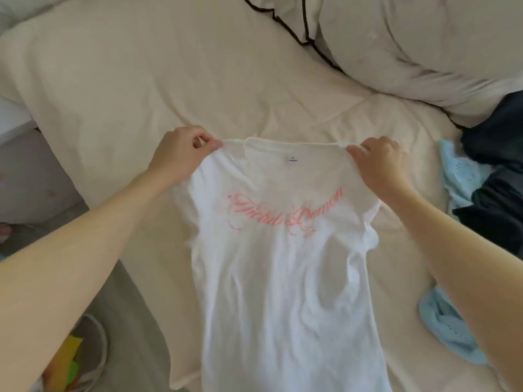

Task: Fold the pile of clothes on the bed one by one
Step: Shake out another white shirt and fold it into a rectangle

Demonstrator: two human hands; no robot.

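White T-shirt (283, 278) with pink script, held spread over cream bed (141, 94), fingers (209, 144) of both hands pinching its shoulders

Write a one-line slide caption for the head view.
Both hands, left hand and right hand, pinch a white T-shirt by its shoulders above the bed.

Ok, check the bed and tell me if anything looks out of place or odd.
Nothing looks damaged or spilled. The white T-shirt is held up by its shoulders, left hand and right hand each pinching one. Its pink lettering reads mirrored, so it seems to show through the fabric. Dark clothes and a light blue garment lie unfolded at the right.
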